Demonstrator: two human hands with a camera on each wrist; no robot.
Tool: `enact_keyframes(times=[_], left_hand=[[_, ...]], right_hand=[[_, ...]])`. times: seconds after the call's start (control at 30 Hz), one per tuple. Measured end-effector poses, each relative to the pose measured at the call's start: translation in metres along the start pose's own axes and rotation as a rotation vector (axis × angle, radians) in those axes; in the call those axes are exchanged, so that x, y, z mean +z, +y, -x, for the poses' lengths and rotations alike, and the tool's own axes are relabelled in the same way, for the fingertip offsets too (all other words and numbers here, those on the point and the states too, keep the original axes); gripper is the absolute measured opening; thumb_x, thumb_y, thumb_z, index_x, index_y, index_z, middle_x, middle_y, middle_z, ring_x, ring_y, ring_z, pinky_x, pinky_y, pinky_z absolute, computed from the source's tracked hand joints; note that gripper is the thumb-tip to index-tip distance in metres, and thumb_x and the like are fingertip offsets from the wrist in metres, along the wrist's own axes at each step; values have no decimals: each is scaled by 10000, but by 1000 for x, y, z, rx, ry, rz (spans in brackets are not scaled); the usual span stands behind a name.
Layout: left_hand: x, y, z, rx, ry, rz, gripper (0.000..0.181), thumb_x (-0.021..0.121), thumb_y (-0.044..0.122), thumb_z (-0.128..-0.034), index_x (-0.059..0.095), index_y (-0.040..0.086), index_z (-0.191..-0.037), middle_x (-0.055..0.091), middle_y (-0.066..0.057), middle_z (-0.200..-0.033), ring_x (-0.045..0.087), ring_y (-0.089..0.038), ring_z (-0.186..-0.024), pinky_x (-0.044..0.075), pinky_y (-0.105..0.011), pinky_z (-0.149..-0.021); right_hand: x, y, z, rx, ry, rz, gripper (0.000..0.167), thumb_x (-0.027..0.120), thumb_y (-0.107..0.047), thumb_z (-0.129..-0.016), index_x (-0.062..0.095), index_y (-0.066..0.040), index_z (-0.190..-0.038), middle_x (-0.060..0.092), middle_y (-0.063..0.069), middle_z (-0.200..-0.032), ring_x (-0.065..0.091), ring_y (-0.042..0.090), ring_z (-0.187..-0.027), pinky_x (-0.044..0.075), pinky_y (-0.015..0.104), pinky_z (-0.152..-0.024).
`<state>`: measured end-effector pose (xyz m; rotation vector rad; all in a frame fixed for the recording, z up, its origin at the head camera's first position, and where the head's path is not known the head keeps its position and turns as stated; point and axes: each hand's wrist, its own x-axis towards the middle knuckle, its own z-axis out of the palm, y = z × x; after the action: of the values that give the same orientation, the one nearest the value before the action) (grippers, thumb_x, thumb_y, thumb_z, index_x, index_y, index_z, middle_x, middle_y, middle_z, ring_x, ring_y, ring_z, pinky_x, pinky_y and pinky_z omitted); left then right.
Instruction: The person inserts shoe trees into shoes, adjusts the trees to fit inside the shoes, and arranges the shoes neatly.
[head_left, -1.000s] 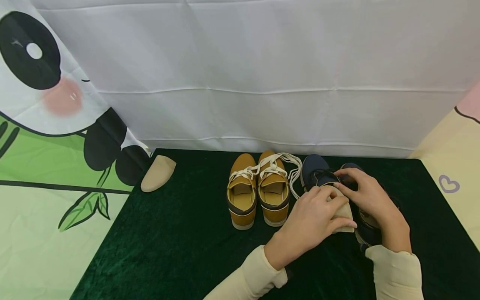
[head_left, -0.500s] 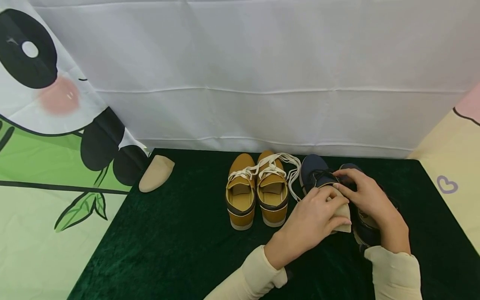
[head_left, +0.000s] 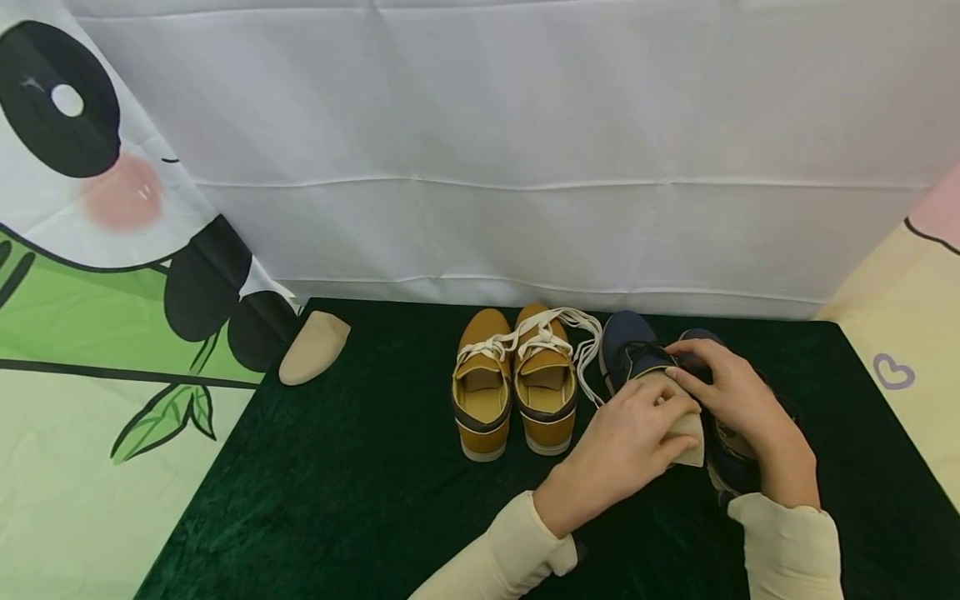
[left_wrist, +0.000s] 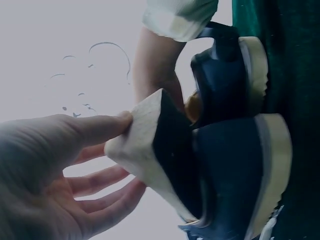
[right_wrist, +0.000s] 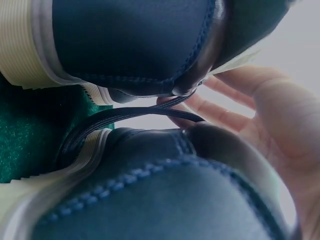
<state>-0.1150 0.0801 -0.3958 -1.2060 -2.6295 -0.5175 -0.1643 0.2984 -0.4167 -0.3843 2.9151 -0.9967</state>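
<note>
Main risk: beige insert (left_wrist: 145, 150) jams or twists, b/c it sits tilted in the mouth of L navy shoe (head_left: 624, 333), rear end jutting out. My L grip (head_left: 626, 429) has it pinched, thumb on one edge, fingers on the opp. side; pushing from that end only might skew it. My R grip (head_left: 731, 387) is at the shoe's tongue area nr the dark laces (right_wrist: 125, 114); can't tell if it's pinching or just touching. If the tongue folds under, the insert would prob. catch. Too hard a shove could also nudge this shoe into R navy shoe (head_left: 735, 471) just beside.

Contents: L navy shoe = insert, partway in afaict. R navy shoe: opening mostly hidden, can't tell. L tan shoe (head_left: 482, 437) & R tan shoe (head_left: 547, 437): only lining shows. Spare insert (head_left: 315, 350): in no shoe, far L corner of counter (head_left: 337, 500).
</note>
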Motion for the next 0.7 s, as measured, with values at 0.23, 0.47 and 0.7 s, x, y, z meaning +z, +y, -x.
enact_keyframes(times=[0.23,0.47,0.7], left_hand=[[13,-1,-4,-7,78,10,354,614,438,-1046,650,257,-1348,609,54,-1313,569,-105,-1266,464,-235,-1130],[21,-1,-7,-23,113,6,361,596,454,-1051,645,259,-1350,609,47,-1331,575,-116,-1269,480,-229,-1105],[22,-2,-9,-65,96,11,375,590,460,-1052,642,250,-1359,621,44,-1323,589,-99,-1184,511,-215,-1041]], right_hand=[[-2,0,1,-14,15,8,430,567,-338,-1085,561,-88,-1435,533,234,-1468,587,469,-1239,481,678,-965],[-1,2,2,-68,28,-9,359,562,-294,-1090,620,-112,-1395,575,206,-1400,588,434,-1213,470,674,-959],[1,3,1,-85,46,-3,316,580,-284,-1082,669,-130,-1343,610,187,-1360,581,411,-1208,464,675,-965]])
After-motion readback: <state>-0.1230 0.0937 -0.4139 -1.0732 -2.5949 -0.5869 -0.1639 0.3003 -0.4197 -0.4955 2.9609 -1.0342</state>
